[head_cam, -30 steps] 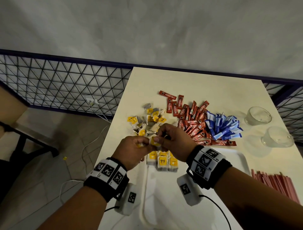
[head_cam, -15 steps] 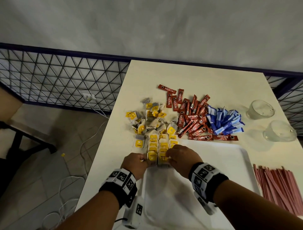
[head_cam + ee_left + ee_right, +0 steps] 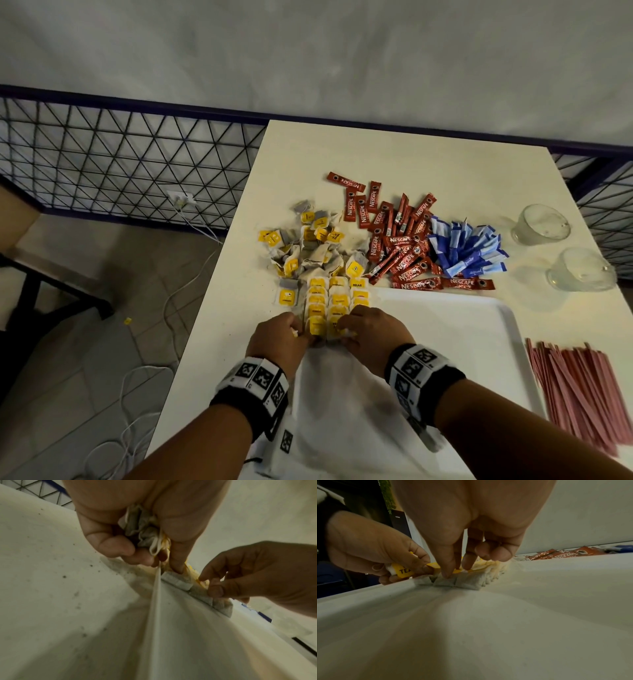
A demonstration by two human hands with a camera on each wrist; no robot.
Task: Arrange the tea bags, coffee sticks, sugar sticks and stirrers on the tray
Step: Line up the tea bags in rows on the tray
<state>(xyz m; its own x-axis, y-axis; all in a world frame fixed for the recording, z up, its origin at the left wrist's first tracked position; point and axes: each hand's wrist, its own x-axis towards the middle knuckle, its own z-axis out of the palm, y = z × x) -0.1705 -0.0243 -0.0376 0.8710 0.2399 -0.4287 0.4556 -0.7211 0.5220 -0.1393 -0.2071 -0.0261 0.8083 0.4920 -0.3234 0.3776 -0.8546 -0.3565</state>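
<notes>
Head view showed the task at an early stage: three short overlapping rows of yellow-tagged paper tea bags (image 3: pixel 337 305) lay in the far-left corner of the white rectangular plastic tray (image 3: pixel 479 329), and nothing else was on it. A loose heap of similar tea bags (image 3: pixel 308 250) sat on the cream table (image 3: pixel 428 154) just beyond that corner, beside the pile of red coffee sticks (image 3: pixel 397 240), the blue-and-white sugar sticks (image 3: pixel 469 250) and, right of the tray, the pink stirrers (image 3: pixel 582 383); all were judged yet to be moved.

The left hand (image 3: pixel 137 524) was curled round a small bunch of tea bags at the tray's left rim. The right hand (image 3: pixel 467 534) pinched the nearest bag of the middle row between thumb and forefinger, its other fingers bent.

Most of the tray floor lay bare to the right and towards the person. Two clear glass cups (image 3: pixel 561 246) stood near the table's right edge, well apart from the hands.
</notes>
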